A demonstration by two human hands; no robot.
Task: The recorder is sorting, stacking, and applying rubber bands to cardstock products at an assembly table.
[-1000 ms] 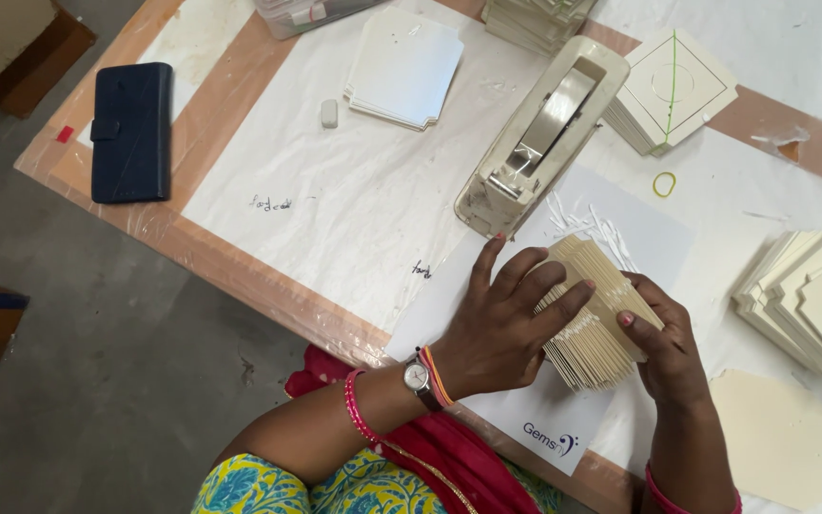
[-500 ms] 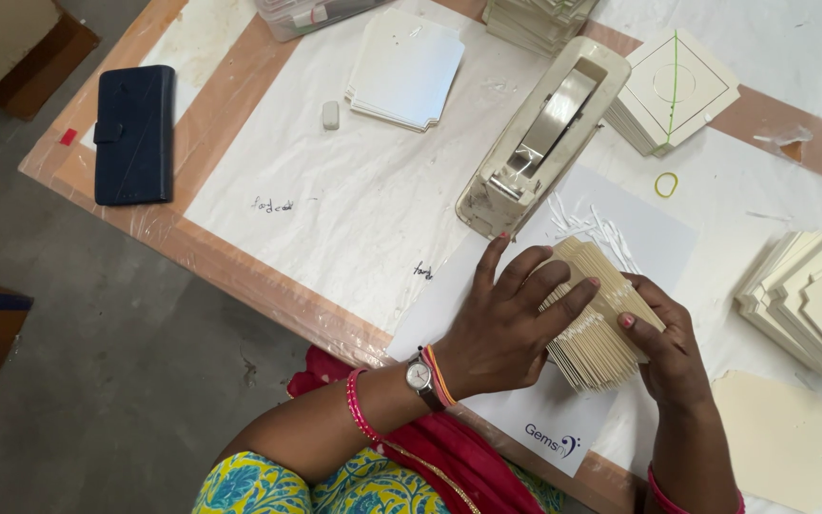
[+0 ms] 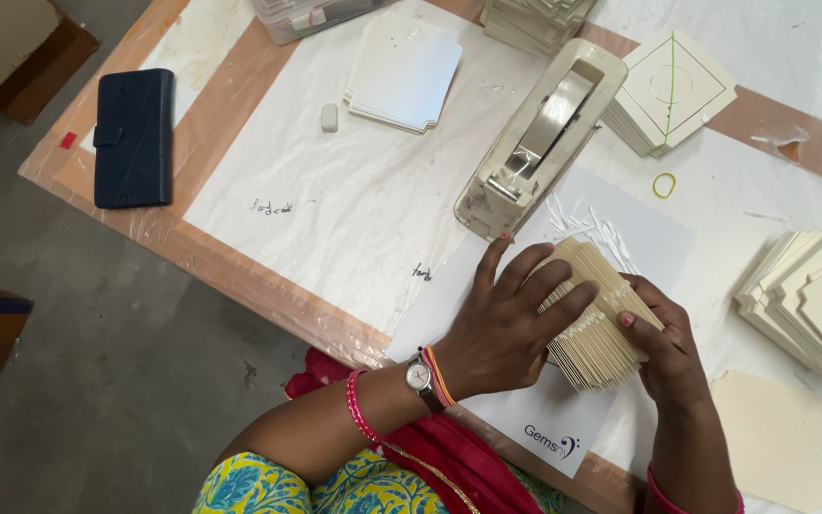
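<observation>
Left hand (image 3: 501, 328) lies flat on the stack of cream cards (image 3: 594, 319), fingers (image 3: 563, 286) spread wide across its top. Right hand (image 3: 670, 343) grips the stack's 3 o'clock edge, fingers curled around it. The stack rests on a white sheet (image 3: 535, 424) on the bench (image 3: 335, 209), just beside the tape dispenser (image 3: 539, 133) at 12 o'clock.
</observation>
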